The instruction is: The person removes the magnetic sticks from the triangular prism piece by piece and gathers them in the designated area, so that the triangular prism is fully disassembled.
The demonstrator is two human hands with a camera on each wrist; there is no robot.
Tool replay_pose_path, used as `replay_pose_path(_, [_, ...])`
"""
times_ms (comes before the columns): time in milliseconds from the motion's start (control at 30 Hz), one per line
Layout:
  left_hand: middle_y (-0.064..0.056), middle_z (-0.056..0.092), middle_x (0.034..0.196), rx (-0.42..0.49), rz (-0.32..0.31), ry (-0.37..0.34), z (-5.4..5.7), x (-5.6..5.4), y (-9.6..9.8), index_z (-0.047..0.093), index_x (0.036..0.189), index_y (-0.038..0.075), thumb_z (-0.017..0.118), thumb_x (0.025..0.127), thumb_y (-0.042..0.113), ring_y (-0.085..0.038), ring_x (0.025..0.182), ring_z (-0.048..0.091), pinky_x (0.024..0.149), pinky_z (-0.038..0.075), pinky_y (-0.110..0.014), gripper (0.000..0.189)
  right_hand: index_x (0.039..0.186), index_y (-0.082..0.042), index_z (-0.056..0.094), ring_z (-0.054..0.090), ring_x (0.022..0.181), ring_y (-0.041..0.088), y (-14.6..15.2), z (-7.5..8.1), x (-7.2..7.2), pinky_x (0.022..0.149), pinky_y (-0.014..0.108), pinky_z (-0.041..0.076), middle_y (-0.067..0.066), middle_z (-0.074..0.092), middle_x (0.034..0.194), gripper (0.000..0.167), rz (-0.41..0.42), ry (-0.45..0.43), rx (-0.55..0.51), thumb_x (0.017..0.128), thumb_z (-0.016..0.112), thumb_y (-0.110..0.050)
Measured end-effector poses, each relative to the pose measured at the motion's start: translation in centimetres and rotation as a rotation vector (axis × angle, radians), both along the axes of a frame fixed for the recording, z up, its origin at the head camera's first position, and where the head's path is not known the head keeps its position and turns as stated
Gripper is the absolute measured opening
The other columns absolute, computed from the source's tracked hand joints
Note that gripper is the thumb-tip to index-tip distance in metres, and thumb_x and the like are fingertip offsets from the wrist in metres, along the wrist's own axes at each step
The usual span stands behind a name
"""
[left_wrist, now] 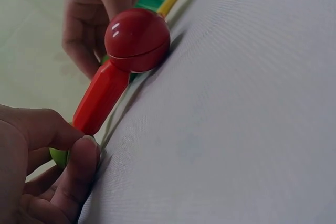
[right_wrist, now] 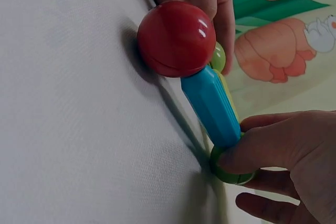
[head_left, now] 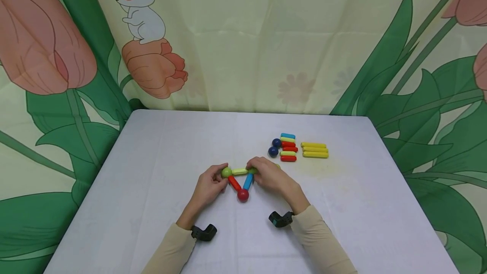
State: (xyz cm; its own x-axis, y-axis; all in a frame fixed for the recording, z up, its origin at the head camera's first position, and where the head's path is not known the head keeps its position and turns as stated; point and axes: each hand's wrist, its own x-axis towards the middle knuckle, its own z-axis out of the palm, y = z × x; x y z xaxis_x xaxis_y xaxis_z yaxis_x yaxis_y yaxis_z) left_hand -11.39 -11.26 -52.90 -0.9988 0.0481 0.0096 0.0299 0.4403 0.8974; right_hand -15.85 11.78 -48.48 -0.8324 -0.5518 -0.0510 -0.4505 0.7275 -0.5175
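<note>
A triangle of rods and balls lies on the table between both hands. Its front corner is a red ball (head_left: 243, 195), joined to a red rod (head_left: 234, 183) on the left and a blue rod (head_left: 248, 181) on the right. A yellow-green rod (head_left: 239, 171) forms the back side. My left hand (head_left: 210, 184) pinches the light green ball (head_left: 226, 172) at the left corner, its thumb by the red rod's end. At the right corner, my right hand (head_left: 271, 175) grips a darker green ball (right_wrist: 229, 167), largely covered by its fingers in the head view.
Behind my right hand, a yellowish-green thing (head_left: 278, 166) peeks out, mostly hidden. Farther back on the white table (head_left: 133, 206) are two dark blue balls (head_left: 273, 152), several short coloured rods (head_left: 289, 149) and a few longer yellow rods (head_left: 315, 154). A printed curtain (head_left: 243, 41) hangs behind.
</note>
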Motion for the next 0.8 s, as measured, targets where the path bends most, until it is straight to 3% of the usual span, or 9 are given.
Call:
replay_pose_path(500, [-0.003, 0.062, 0.078, 0.034, -0.007, -0.017, -0.3, -0.02, -0.17, 0.063, 0.131, 0.013, 0.07, 0.088, 0.007, -0.013, 0.058, 0.06, 0.055, 0.045, -0.021, 0.045, 0.126, -0.013, 0.066, 0.058, 0.118, 0.02, 0.0, -0.04, -0.57, 0.106, 0.039, 0.049, 0.004, 0.062, 0.128, 0.033, 0.019, 0.014, 0.068, 0.093, 0.069, -0.015])
replay_pose_path(800, [-0.004, 0.064, 0.08, 0.029, 0.028, 0.002, -0.14, 0.04, 0.12, 0.06, 0.136, 0.011, 0.067, 0.09, 0.007, -0.012, 0.058, 0.061, 0.055, 0.047, -0.021, 0.047, 0.122, -0.012, 0.066, 0.057, 0.107, 0.017, -0.16, -0.38, -0.37, 0.101, 0.037, 0.052, 0.003, 0.061, 0.119, 0.032, -0.031, 0.031, 0.069, 0.091, 0.071, -0.019])
